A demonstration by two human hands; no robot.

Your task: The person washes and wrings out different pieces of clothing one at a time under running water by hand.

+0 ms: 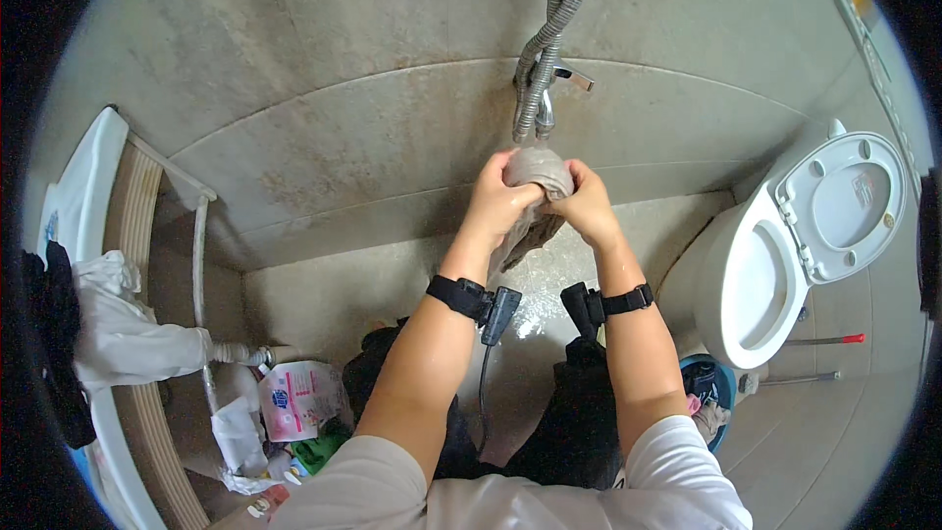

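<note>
A wet grey-brown cloth (538, 171) is bunched up between my two hands, just under the metal tap (546, 116) on the wall. My left hand (494, 198) grips its left side, fingers curled into the fabric. On the right side, my right hand (591, 208) is closed round the cloth in the same way. The loose end of the cloth hangs below and between the hands, partly hidden by the left one. What kind of cloth it is, I cannot tell. Each wrist wears a black strap with a small black device.
A flexible metal shower hose (567, 0) hangs over the tap. At right stands a white toilet (731, 285), lid raised, with a blue bucket (728, 402) of fabric items nearby. White cloth (128, 334) drapes over the sink (74, 177) at left, above a pink-and-white package (297, 400). The floor (549, 299) glistens wet.
</note>
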